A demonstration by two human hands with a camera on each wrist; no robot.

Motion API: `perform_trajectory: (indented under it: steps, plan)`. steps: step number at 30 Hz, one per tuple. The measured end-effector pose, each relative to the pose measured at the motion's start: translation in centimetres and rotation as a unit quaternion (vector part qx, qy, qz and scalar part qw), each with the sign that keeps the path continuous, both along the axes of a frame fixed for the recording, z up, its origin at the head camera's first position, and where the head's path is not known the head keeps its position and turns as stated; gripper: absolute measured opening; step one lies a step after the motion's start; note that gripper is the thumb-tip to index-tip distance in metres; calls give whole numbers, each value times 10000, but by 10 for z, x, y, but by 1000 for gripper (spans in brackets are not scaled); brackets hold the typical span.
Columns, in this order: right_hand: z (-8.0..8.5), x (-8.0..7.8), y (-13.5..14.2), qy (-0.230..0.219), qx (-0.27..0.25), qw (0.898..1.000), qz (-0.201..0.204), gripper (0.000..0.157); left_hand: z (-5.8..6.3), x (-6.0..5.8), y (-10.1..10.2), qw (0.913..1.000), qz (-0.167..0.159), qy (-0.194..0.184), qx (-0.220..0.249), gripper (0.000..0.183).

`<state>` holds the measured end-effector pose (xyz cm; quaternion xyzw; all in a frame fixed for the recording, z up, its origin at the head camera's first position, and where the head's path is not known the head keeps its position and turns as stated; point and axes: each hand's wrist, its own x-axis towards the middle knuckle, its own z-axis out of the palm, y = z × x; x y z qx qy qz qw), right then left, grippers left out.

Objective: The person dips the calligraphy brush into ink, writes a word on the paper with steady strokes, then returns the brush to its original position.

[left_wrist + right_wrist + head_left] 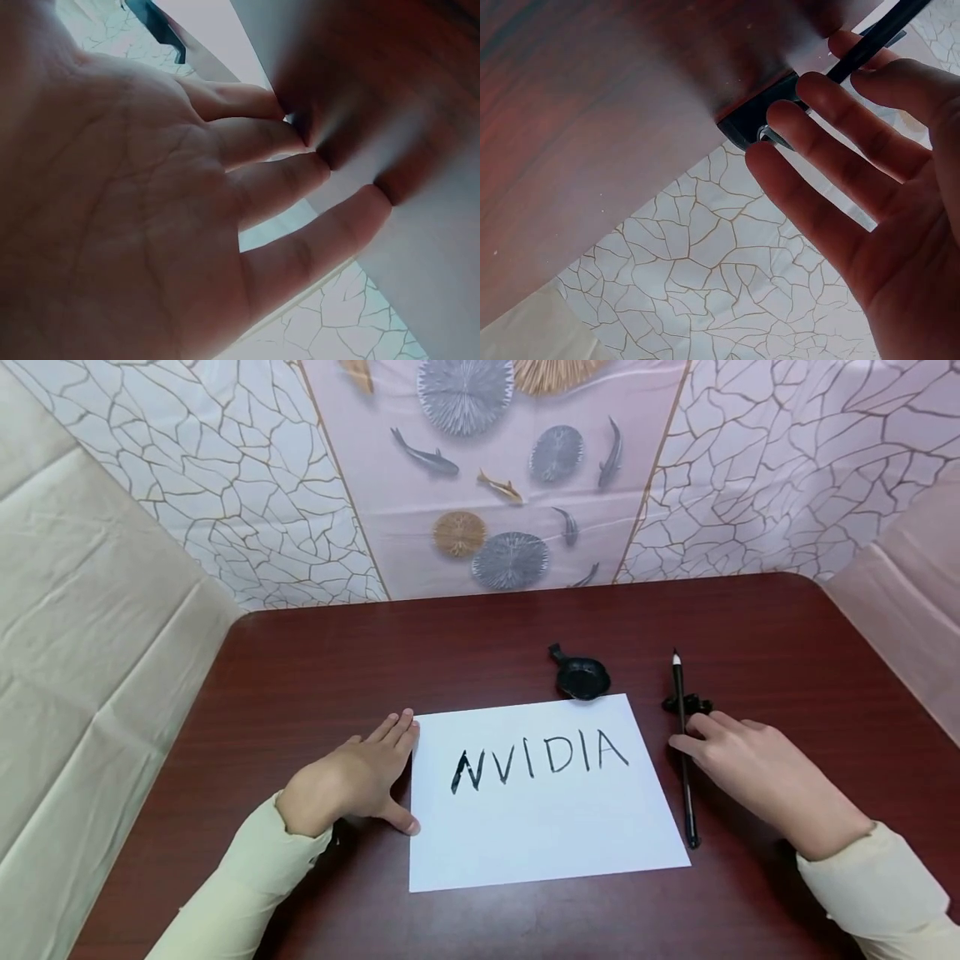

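Note:
A sheet of white paper (540, 835) lies on the table with "NVIDIA" written across it in black; the N has thicker strokes. At its left edge my left hand (352, 781) presses down, fingers and thumb spread; the left wrist view shows its palm (127, 195) and extended fingers. To the right of the sheet, a dark writing brush (687, 802) with a pale-based, black tip leans on a small black brush rest (699, 704). My right hand (757, 760) pinches the brush handle (881, 37) between thumb and forefinger, its other fingers loosely extended beside the rest (754, 116).
A small black ink dish (583, 678) with a short handle stands at the sheet's upper edge. The dark red wooden table (420, 643) ends at a patterned cloth backdrop (255, 485). Pale cloth panels (90, 635) flank both sides.

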<state>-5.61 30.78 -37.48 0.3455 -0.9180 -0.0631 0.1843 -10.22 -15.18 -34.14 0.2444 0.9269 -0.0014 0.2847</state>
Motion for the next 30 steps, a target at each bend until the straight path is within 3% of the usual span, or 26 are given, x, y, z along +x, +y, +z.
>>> perform_trajectory:
  steps: [20, 24, 27, 30]
  plan:
    - [-6, -4, 1, -319, -240, 9992, -40, 45, -2, 1, -7, 9998, 55, -164, 67, 137]
    - [-3, -4, 4, -221, -686, 9974, -73, 49, -1, -3, -9, 9995, -43, -261, 142, 135]
    - [3, -4, 2, -205, -1158, 9928, -220, 48, 1, -9, -14, 9979, 71, -419, 495, 125]
    - [13, -3, -5, -482, -1633, 9841, -502, 43, 4, -13, -22, 9951, 214, -392, 878, 111]
